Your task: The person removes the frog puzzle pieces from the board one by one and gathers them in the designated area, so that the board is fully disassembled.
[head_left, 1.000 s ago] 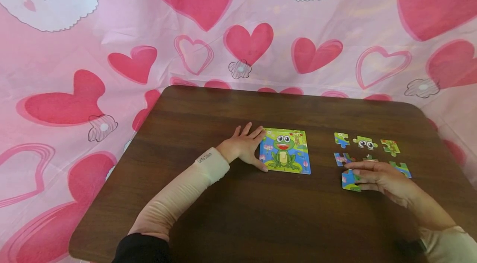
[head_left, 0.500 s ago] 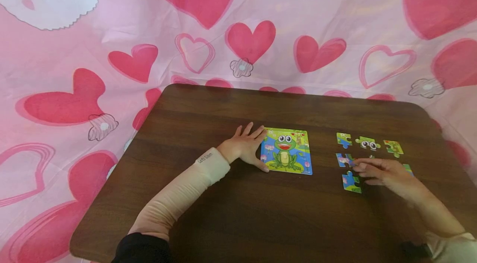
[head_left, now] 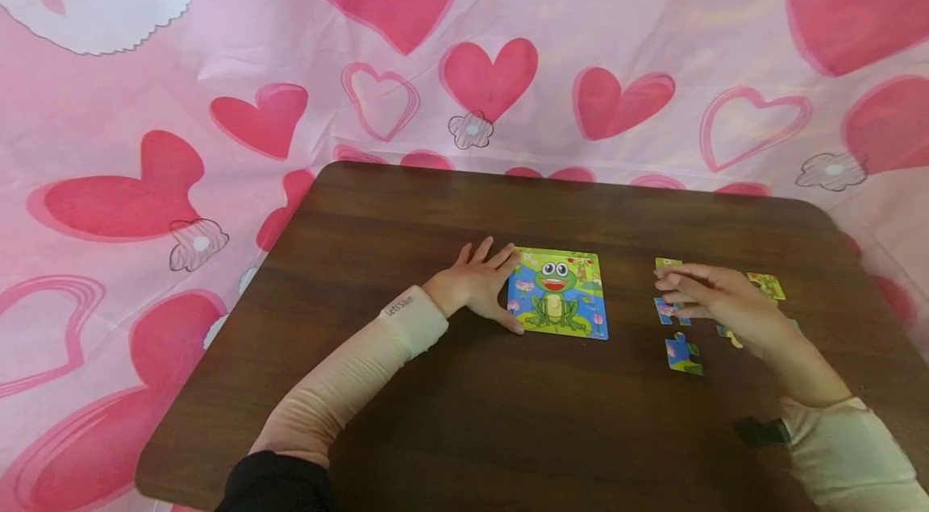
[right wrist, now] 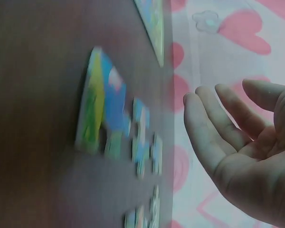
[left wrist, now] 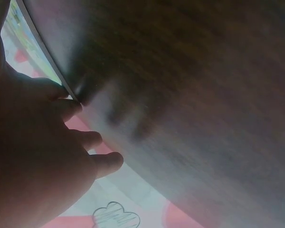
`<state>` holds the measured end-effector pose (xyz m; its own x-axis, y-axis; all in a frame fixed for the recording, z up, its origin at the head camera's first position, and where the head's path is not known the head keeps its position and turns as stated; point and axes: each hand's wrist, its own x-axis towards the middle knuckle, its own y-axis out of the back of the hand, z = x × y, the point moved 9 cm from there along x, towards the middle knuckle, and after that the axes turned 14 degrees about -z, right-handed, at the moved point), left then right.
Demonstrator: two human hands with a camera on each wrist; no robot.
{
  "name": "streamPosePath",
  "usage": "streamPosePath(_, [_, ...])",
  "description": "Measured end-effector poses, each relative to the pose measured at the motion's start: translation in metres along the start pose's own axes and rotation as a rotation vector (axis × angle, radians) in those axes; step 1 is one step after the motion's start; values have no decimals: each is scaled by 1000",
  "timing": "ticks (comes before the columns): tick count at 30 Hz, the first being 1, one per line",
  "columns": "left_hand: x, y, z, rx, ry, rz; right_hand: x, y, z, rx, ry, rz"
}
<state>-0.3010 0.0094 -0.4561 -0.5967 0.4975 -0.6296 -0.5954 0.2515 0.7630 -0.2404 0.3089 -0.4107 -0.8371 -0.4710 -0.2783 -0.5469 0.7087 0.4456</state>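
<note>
A square frog picture puzzle [head_left: 555,298] lies on the table in the head view. My left hand [head_left: 473,286] rests at its left side, fingers spread, thumb and fingertips along that edge. In the left wrist view the same hand [left wrist: 42,137] shows from behind. Over the loose puzzle pieces hovers my right hand [head_left: 729,310], fingers loosely bent, hiding several of them. The right wrist view shows this hand [right wrist: 247,142] with nothing between its fingers. Nearest in that view is a blue-and-green corner piece [right wrist: 111,95], flat on the table.
At the left of the loose pieces lie a pink-and-blue piece [head_left: 664,312] and the corner piece [head_left: 681,355] below it. A green-and-red piece [head_left: 769,286] shows beyond the hand. A pink heart-print cloth [head_left: 377,109] hangs behind the brown table [head_left: 464,206].
My right hand has left the lower-left corner piece and moved up and away, over the upper rows of pieces. My left hand stays by the frog puzzle.
</note>
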Motion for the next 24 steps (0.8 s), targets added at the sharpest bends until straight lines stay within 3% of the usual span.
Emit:
streamPosePath(14, [3,3,4,-1,1,-22,60,-31,-32,105,25,-45])
streamPosePath(24, [5,1,2,16,-5,-26,93,-55,-34,158,13,-104])
